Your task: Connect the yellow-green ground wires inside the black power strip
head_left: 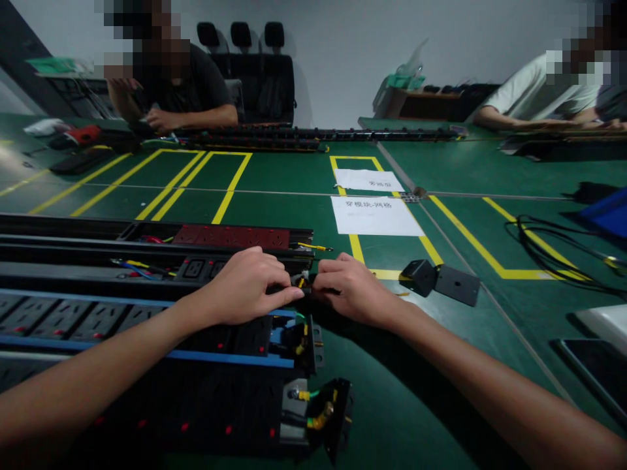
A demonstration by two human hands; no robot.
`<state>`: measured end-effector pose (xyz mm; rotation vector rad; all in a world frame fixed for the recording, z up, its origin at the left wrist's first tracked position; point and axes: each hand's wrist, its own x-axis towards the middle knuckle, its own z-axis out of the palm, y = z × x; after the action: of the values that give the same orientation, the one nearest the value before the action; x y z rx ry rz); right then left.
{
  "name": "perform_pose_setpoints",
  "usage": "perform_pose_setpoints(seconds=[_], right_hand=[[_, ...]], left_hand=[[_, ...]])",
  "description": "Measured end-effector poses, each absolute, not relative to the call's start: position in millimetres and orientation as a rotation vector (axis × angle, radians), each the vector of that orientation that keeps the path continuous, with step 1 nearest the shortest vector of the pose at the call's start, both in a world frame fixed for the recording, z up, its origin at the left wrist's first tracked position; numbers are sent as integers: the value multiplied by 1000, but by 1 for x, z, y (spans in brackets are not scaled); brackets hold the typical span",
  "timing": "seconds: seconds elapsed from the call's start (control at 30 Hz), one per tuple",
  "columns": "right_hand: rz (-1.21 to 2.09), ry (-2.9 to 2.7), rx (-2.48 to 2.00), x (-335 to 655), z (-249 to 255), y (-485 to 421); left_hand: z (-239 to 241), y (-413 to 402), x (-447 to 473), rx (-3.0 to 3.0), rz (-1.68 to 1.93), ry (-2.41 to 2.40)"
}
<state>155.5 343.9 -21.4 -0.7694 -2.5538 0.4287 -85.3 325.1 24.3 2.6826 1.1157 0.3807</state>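
My left hand (249,284) lies over the right end of a black power strip (191,269), thumb on the near side and fingers curled on the far side. Close to that end, my right hand (350,287) has its fingers bent together in a pinch; what they hold is hidden. A small yellow-sleeved wire end (301,282) shows between the two hands. Nearer to me are a blue-edged power strip (230,356) and a black power strip (206,405), with wires and black end plates at their right ends. Just beyond lies a strip with dark red sockets (232,236).
Two white paper sheets (377,217) lie on the green table (289,189) among yellow tape outlines. Black brackets (455,284) sit right of my hands, near black cables (539,251) and a dark flat device (595,372). Two people sit across the table beside long strips (343,135).
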Motion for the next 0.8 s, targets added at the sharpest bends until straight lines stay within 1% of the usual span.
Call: perform_pose_setpoints(seconds=[0.27,0.37,0.47,0.53,0.7,0.8], right_hand=[[520,-2196,-1001,144,-24,348],[508,-2339,-904,149,-25,347],[422,-2512,-782,154,-25,343],[401,-2498,-809,153,-23,342],[477,-2121,-1060,150,-23,353],[615,-2193,-899,159,-20,360]], left_hand=[[22,326,-86,2694,362,1110],[23,326,-86,2685,366,1106],[24,325,-86,2684,367,1116],[24,325,-86,2687,373,1123],[25,325,-85,2696,368,1117],[26,324,-85,2689,357,1120]])
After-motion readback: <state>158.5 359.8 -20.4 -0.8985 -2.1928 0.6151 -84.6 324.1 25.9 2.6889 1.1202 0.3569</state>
